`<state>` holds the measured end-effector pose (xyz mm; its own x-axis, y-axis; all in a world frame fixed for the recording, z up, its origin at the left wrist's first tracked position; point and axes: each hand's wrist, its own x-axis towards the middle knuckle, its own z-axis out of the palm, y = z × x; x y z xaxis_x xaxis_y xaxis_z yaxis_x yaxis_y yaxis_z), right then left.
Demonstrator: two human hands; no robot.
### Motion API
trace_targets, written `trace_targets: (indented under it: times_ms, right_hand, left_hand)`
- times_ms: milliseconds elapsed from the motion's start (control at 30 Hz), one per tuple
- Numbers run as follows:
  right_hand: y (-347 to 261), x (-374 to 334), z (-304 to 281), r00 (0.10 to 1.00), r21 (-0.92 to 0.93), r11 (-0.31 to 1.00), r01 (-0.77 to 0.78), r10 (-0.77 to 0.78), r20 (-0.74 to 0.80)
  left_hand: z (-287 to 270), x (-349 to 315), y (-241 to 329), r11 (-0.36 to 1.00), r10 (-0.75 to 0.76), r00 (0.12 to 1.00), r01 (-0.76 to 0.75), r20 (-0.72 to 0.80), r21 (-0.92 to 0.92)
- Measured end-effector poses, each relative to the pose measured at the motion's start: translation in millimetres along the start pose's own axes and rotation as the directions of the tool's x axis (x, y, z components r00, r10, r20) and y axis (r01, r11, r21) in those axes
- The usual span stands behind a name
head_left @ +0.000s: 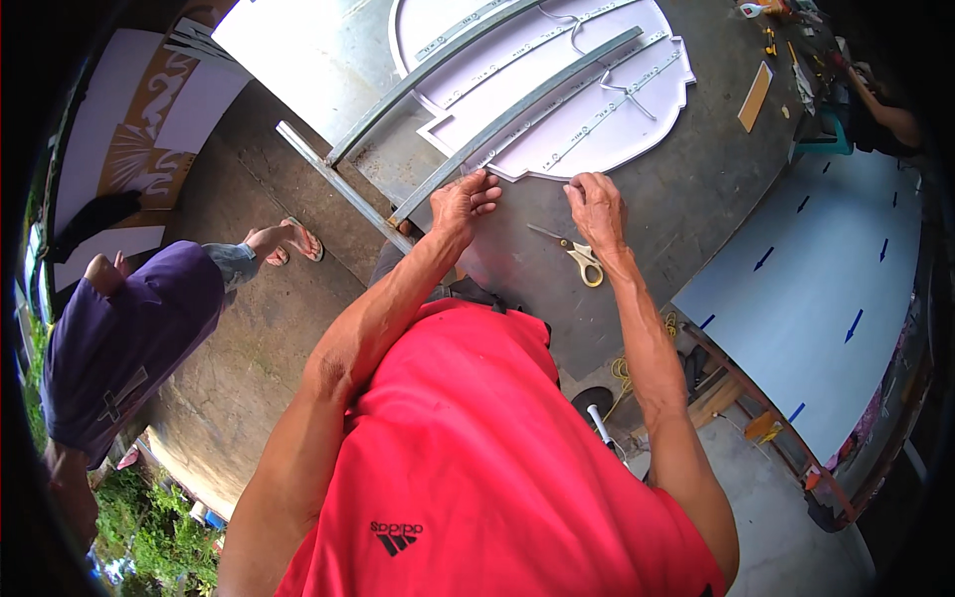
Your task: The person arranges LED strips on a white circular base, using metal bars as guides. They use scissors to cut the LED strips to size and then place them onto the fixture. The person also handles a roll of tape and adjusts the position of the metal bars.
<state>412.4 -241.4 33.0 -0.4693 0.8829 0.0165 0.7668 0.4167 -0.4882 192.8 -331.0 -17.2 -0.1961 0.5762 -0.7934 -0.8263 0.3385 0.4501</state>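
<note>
A white, raised-edge sign panel point(637, 129) lies on the grey table, with several rows of LED strip point(587, 134) and loose pale wires point(627, 92) on it. My left hand point(464, 207) is at the panel's near left corner, beside a grey metal bar point(527, 107), its fingers curled together. By the panel's near edge my right hand point(599, 212) has its fingertips pressed together, pointing toward the rim. Whatever either hand pinches is too small or hidden to name. Scissors with cream handles point(585, 265) lie on the table between my forearms, close to my right wrist.
A second metal bar point(438, 62) crosses the panel, joined to a rail point(343, 184) at the left. A tan strip point(756, 98) lies at right. A pale blue sheet with arrows point(816, 269) covers another table. One person in purple point(134, 328) stands left; another's arm point(885, 114) shows far right.
</note>
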Motion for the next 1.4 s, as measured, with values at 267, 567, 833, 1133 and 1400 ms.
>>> trace_targets:
  times_ms: [267,567,833,1133,1400]
  right_hand:
    - [12.4,-128.2,-13.0,1.0,0.088,0.996,0.017,-0.017,0.001]
    - [24.3,-152.6,-4.3,1.0,-0.032,0.999,0.002,-0.003,-0.016]
    - [20.2,-147.3,-25.0,0.967,-0.233,0.971,-0.056,0.111,0.229]
    - [37.6,-118.6,-25.8,0.725,0.313,0.73,-0.608,0.349,0.594]
    - [8.8,-72.1,-20.8,0.65,0.477,0.592,-0.65,0.107,0.752]
  left_hand:
    - [8.3,2.0,2.6,0.995,-0.066,0.992,0.057,-0.108,-0.081]
    - [20.3,7.7,4.5,0.991,-0.109,0.969,0.087,-0.223,-0.104]
    - [14.1,0.4,-6.5,1.0,0.025,0.989,-0.025,-0.144,0.001]
    - [-0.4,-11.8,-10.5,0.969,0.151,0.988,-0.141,-0.036,0.203]
    - [-5.8,-8.9,-5.1,0.971,0.15,0.988,-0.144,-0.018,0.189]
